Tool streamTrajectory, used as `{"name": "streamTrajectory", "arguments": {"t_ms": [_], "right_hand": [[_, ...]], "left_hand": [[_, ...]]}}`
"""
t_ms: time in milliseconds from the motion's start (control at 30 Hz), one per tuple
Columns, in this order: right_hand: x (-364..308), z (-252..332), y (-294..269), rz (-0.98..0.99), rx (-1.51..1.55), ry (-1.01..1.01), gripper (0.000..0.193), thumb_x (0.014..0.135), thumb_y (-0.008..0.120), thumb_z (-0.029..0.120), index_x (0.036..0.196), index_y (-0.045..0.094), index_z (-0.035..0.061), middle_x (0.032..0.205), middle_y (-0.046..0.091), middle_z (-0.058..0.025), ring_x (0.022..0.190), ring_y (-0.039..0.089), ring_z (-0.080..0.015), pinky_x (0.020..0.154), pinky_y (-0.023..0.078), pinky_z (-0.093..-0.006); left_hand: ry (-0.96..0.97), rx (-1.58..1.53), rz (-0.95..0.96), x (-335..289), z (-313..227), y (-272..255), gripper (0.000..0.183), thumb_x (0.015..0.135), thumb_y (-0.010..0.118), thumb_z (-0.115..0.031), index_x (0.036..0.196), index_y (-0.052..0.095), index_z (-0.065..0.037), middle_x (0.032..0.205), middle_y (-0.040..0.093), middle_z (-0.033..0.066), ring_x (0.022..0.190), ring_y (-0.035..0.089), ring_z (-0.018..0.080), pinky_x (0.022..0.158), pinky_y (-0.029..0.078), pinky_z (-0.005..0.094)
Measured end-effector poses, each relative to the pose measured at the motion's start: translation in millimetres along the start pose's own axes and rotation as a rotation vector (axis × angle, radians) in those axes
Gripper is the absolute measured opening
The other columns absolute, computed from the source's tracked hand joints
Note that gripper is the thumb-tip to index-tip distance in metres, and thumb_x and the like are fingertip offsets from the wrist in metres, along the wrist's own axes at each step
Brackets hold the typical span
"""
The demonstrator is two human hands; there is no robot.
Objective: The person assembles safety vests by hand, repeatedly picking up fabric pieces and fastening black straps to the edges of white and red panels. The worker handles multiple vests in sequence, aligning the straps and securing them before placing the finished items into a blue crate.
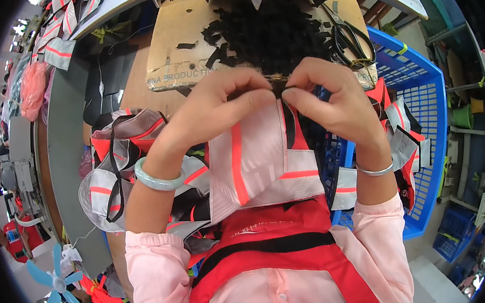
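Beside board (172, 54): left hand (224, 104), right hand (332, 101) pinch edge of grey fabric (263, 155), seemingly aligning; next likely needs even grip.

Fabric piece (263, 155): silver-grey, orange stripes, layered; hangs lengthwise, upper end just beside the table's (172, 49) near edge.

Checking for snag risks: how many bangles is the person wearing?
2 in view: a pale green bangle on the left wrist and a silver bangle on the right wrist. The pink sleeves could hide more.
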State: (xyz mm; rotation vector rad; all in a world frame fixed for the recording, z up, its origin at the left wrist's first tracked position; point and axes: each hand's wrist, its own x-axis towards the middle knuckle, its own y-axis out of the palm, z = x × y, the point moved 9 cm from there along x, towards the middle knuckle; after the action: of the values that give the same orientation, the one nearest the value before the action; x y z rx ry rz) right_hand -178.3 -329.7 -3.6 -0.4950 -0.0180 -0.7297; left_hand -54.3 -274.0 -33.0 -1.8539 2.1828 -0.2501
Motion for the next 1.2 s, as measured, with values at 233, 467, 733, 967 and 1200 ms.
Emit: {"name": "streamTrajectory", "arguments": {"t_ms": [233, 467, 733, 967, 1200], "right_hand": [[2.4, -1.0, 1.9, -0.008, 0.121, 0.034, 0.017, 0.08, 0.065, 0.015, 0.088, 0.064, -0.0005, 0.075, 0.062, -0.0046, 0.067, 0.057, -0.011, 0.063, 0.046, -0.0254], [27.2, -2.0, -5.3, -0.176, 0.332, 0.054, 0.015, 0.083, 0.063, 0.012, 0.09, 0.06, -0.0014, 0.078, 0.06, 0.0001, 0.072, 0.052, -0.0061, 0.067, 0.044, -0.0217], [57.3, -45.0, 3.5, -0.222, 0.507, 0.138, 0.018, 0.087, 0.06, 0.018, 0.087, 0.06, 0.0008, 0.072, 0.053, 0.0036, 0.068, 0.047, -0.0051, 0.062, 0.039, -0.0207], [72.4, -56.8, 6.2, -0.256, 0.6, 0.185, 0.02, 0.086, 0.061, 0.022, 0.087, 0.062, 0.0022, 0.071, 0.053, 0.0033, 0.067, 0.047, -0.0064, 0.064, 0.039, -0.0218], [77.4, -56.9, 4.0, -0.279, 0.67, 0.199, 0.017, 0.085, 0.062, 0.02, 0.086, 0.062, 0.003, 0.07, 0.054, 0.0025, 0.066, 0.048, -0.0067, 0.064, 0.038, -0.0206]], "left_hand": [[-0.014, -0.001, -0.201, -24.9, -10.9, -5.1, 0.026, 0.079, 0.072, -0.016, 0.095, 0.064, 0.002, 0.084, 0.062, -0.0015, 0.077, 0.052, 0.0048, 0.067, 0.043, 0.0213], [-0.007, 0.118, -0.186, 9.4, -33.5, -43.2, 0.031, 0.079, 0.074, -0.021, 0.099, 0.066, 0.001, 0.083, 0.063, -0.0017, 0.074, 0.056, 0.0052, 0.068, 0.045, 0.0206], [-0.114, 0.011, -0.191, 39.5, -7.1, -66.3, 0.038, 0.079, 0.073, -0.021, 0.105, 0.064, 0.003, 0.086, 0.065, 0.0029, 0.074, 0.06, 0.0069, 0.069, 0.047, 0.0209], [-0.165, -0.164, -0.192, 57.6, 14.0, -77.2, 0.038, 0.079, 0.073, -0.021, 0.106, 0.063, 0.004, 0.088, 0.066, 0.0041, 0.074, 0.061, 0.0076, 0.071, 0.049, 0.0211], [-0.177, -0.214, -0.26, 61.0, 18.8, -84.9, 0.039, 0.079, 0.074, -0.017, 0.108, 0.061, 0.005, 0.09, 0.066, 0.0055, 0.076, 0.063, 0.0099, 0.072, 0.05, 0.0221]]}}
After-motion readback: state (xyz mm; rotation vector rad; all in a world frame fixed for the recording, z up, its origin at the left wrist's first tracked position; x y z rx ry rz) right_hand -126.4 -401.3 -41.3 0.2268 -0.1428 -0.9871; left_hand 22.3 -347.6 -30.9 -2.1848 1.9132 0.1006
